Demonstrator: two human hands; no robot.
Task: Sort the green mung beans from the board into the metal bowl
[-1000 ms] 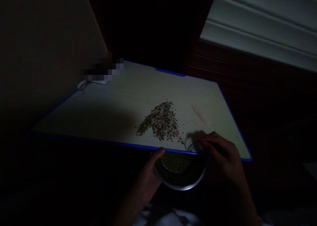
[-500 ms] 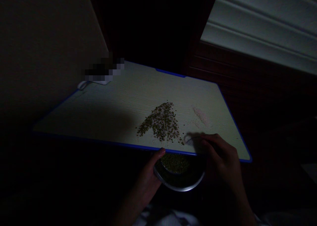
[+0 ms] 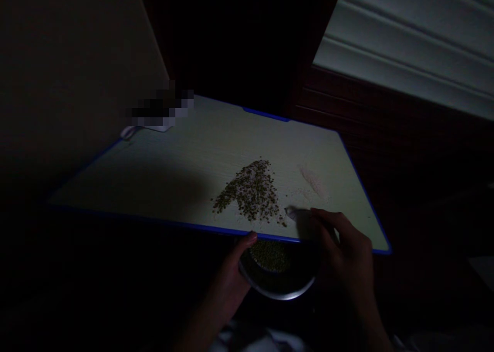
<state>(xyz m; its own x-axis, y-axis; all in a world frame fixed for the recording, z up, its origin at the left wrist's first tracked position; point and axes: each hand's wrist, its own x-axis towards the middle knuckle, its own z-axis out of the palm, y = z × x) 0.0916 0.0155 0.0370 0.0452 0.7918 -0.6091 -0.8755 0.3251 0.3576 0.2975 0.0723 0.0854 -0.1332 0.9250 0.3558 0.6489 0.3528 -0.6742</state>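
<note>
In dim light, my left hand grips a metal bowl just under the near edge of a pale, blue-rimmed tabletop; its thumb rests at that edge. Small green beans, like mung beans, lie inside the bowl, which the tabletop partly hides. My right hand pinches a small spoon whose tip is low over the surface. Left of the spoon spreads a loose pile of green and brownish beans. Beyond my right hand lies a streak of pale fine grains.
A blurred-out object with a white edge sits at the tabletop's far left corner, with a looped white strap or cord. A plain wall panel rises at left, and light slats show at upper right.
The spoon's tip has shifted slightly left and up beside the bean pile, and my right hand has tilted a little with it. My left hand and the bowl stay almost still.
</note>
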